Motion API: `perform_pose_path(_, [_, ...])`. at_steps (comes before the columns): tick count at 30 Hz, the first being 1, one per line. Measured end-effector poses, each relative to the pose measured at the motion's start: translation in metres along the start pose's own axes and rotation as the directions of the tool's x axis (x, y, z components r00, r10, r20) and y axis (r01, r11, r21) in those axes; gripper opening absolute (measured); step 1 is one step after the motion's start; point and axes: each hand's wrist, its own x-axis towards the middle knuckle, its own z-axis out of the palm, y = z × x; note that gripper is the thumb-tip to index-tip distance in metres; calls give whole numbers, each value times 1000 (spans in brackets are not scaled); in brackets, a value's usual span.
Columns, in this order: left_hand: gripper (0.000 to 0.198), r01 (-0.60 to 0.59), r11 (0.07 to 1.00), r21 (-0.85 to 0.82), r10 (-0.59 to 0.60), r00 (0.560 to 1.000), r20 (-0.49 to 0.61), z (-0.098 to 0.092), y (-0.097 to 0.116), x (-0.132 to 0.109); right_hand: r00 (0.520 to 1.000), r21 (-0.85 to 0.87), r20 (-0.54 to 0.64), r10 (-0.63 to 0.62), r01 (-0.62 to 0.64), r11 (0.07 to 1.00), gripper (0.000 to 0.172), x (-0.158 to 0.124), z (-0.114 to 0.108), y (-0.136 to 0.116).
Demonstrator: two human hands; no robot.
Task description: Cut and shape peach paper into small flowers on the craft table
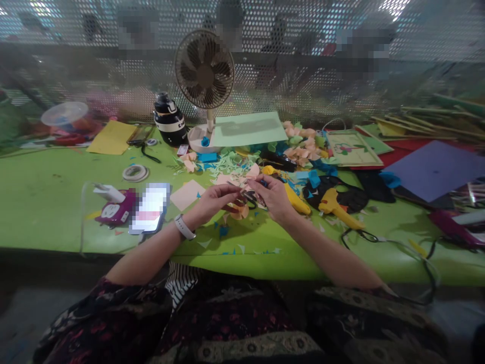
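My left hand [214, 198], with a white watch on its wrist, pinches a small pale pink paper piece [242, 190] above the green table [45, 202]. My right hand [273, 197] meets it from the right, fingers closed on the same piece and on what looks like small scissors [250, 198]; the tool is mostly hidden. A peach paper flower [240, 211] lies just under the hands, among paper scraps.
A phone [149, 207] and a purple tape dispenser [115, 210] lie to the left. A yellow glue gun [335, 205] with its cord sits to the right. A small fan [204, 76], a dark bottle [169, 120], paper flowers [303, 144] and coloured sheets [432, 167] crowd the back.
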Motion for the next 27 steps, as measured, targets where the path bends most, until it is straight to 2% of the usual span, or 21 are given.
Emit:
perform_pose_path(10, [37, 18, 1000, -1, -18, 1000, -17, 6, 3, -1, 1000, 9, 2, -5, 5, 1000, 40, -1, 2, 0])
perform_pose_path(13, [36, 8, 1000, -22, -9, 997, -72, 5, 4, 0, 998, -85, 64, 6, -1, 996, 43, -1, -2, -5])
perform_pose_path(15, [37, 1, 999, -42, -6, 992, -127, 3, 5, 1, 994, -208, 102, -27, 48, 977, 46, -2, -7, -8])
perform_pose_path(17, [38, -2, 999, -50, -7, 985, -172, 2, 6, 2, 983, -395, 146, -107, 157, 905, 47, -2, -10, -8])
perform_pose_path(19, [40, -5, 999, -54, -5, 981, -192, 1, 7, 3, 958, -572, 220, -185, 281, 771, 44, -3, -10, -5])
perform_pose_path(22, [42, -10, 998, -62, -2, 983, -183, 1, 7, 2, 913, -680, 334, -235, 406, 611, 39, -2, -8, 4])
perform_pose_path(24, [42, -15, 998, -61, 4, 985, -174, 1, 7, 2, 894, -683, 372, -250, 446, 579, 39, -1, -6, 9])
perform_pose_path(27, [39, -20, 998, -51, 11, 986, -168, 1, 6, 2, 881, -668, 401, -252, 469, 577, 38, 0, -7, 12])
